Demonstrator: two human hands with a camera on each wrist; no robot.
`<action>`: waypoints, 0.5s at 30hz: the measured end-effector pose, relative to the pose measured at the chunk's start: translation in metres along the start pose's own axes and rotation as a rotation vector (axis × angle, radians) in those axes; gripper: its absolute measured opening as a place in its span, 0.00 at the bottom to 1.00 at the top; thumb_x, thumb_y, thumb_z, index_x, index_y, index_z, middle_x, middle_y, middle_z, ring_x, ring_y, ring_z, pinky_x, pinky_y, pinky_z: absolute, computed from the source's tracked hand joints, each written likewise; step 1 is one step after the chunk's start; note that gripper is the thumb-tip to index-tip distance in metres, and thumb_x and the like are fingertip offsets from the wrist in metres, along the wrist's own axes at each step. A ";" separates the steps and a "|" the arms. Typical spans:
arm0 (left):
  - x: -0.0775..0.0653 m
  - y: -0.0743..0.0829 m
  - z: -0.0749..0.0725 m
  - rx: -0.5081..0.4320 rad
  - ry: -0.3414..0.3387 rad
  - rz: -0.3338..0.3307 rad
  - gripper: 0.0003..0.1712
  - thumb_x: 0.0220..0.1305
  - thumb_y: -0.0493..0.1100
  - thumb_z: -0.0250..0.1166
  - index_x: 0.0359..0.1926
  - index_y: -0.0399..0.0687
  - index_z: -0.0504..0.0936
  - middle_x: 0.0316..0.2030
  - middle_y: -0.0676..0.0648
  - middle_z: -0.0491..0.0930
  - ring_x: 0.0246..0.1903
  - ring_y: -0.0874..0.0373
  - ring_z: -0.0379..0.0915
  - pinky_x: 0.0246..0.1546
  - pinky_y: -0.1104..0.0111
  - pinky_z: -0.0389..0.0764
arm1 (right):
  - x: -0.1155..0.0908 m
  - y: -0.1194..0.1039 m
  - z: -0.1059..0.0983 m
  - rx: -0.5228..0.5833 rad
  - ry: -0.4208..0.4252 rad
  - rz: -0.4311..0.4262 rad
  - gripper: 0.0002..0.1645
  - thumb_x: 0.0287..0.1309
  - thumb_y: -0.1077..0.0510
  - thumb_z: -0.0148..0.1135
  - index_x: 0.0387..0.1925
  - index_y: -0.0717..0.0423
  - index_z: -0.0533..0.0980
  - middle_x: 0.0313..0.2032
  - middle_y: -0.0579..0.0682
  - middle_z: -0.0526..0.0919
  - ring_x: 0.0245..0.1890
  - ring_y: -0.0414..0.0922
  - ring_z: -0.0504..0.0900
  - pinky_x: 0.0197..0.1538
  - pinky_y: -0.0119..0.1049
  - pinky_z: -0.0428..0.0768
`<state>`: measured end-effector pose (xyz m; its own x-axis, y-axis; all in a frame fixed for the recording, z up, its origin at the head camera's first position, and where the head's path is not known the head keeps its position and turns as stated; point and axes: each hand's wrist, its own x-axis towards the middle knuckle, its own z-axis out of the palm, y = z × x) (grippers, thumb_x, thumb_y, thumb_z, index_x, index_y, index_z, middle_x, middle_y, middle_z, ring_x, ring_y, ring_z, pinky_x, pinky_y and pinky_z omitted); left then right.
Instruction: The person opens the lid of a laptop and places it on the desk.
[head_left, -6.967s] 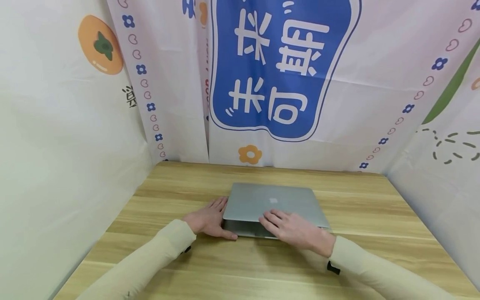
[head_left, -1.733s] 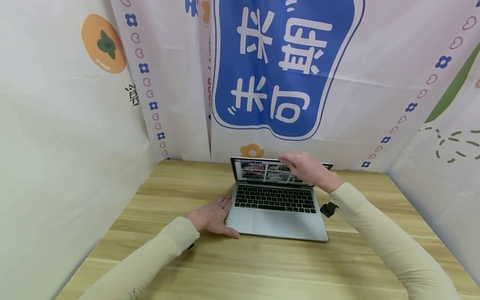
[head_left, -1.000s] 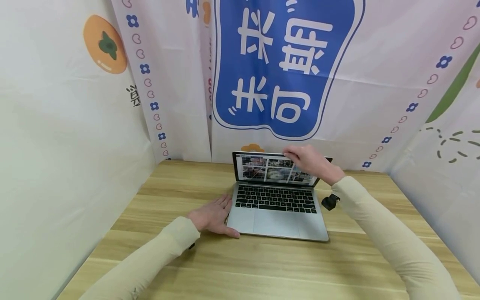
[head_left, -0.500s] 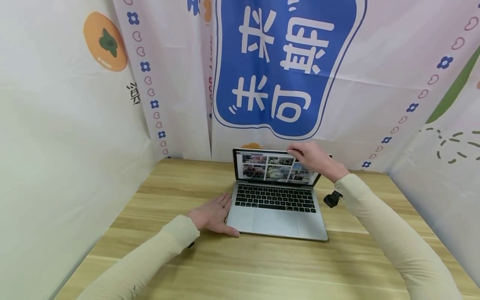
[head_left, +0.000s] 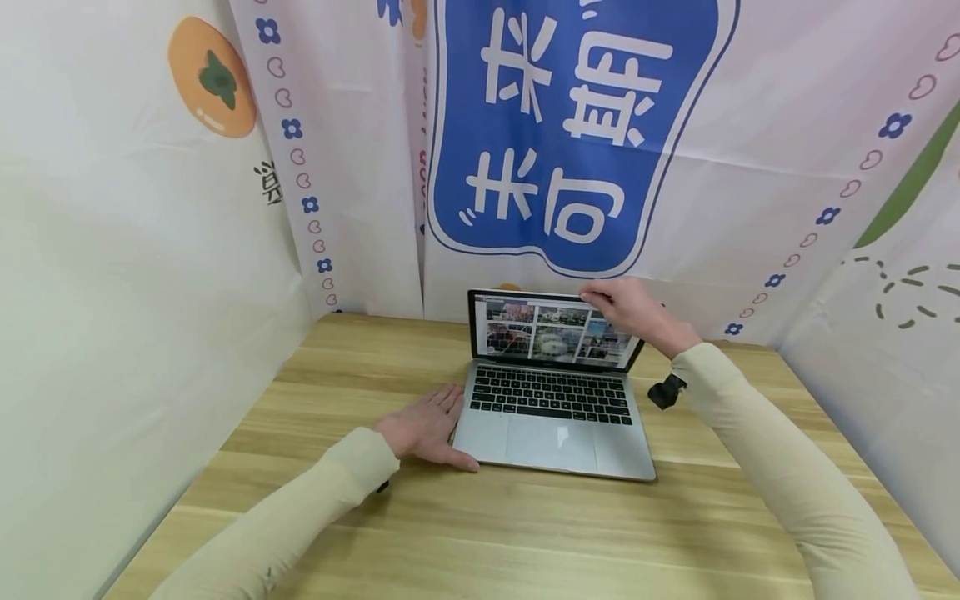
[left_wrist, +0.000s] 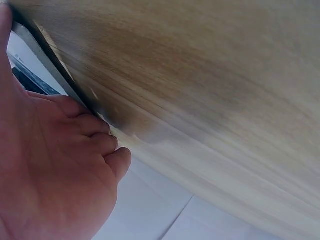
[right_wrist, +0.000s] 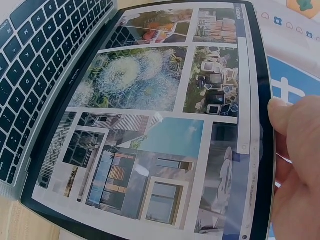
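A silver laptop point(head_left: 555, 442) stands unfolded on the wooden table, its lit screen point(head_left: 536, 329) tilted back and showing a grid of pictures. My right hand point(head_left: 633, 310) pinches the top edge of the lid, right of its middle; in the right wrist view the thumb point(right_wrist: 280, 112) lies on the screen's rim with the fingers behind it. My left hand point(head_left: 427, 429) rests at the laptop's left side, fingers extended along the base edge and thumb by the front left corner. In the left wrist view the left palm point(left_wrist: 55, 160) sits against the base edge.
Wooden table top point(head_left: 480, 542) surrounds the laptop. Behind it hangs a white cloth with a blue printed sign point(head_left: 562, 125), close to the lid. White cloth walls point(head_left: 150, 250) stand at both sides. A black wrist device point(head_left: 666, 392) hangs under the right sleeve.
The laptop was nearly closed earlier; my right hand has lifted the lid up and back, and over the last second tilted it a little further. My left hand has stayed put.
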<state>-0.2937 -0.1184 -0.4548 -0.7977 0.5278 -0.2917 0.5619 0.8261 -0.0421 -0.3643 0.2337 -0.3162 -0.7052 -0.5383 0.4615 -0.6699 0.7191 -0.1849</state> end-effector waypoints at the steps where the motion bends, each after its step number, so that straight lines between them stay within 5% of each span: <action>1: 0.000 0.000 0.000 0.005 -0.002 0.000 0.75 0.45 0.90 0.45 0.77 0.38 0.45 0.78 0.38 0.41 0.78 0.45 0.35 0.77 0.57 0.48 | 0.000 0.000 0.000 -0.001 -0.004 0.008 0.12 0.70 0.58 0.55 0.46 0.57 0.83 0.32 0.54 0.87 0.22 0.41 0.74 0.33 0.39 0.75; 15: -0.001 0.001 -0.001 0.004 -0.024 -0.014 0.74 0.46 0.90 0.45 0.77 0.39 0.44 0.78 0.39 0.40 0.78 0.47 0.34 0.77 0.58 0.48 | 0.001 0.010 -0.008 0.053 -0.039 0.109 0.13 0.71 0.58 0.54 0.44 0.56 0.83 0.30 0.53 0.84 0.19 0.42 0.70 0.31 0.38 0.71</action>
<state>-0.2931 -0.1177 -0.4534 -0.7998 0.5116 -0.3140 0.5520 0.8323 -0.0502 -0.3699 0.2438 -0.3109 -0.7824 -0.4757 0.4020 -0.5993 0.7508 -0.2780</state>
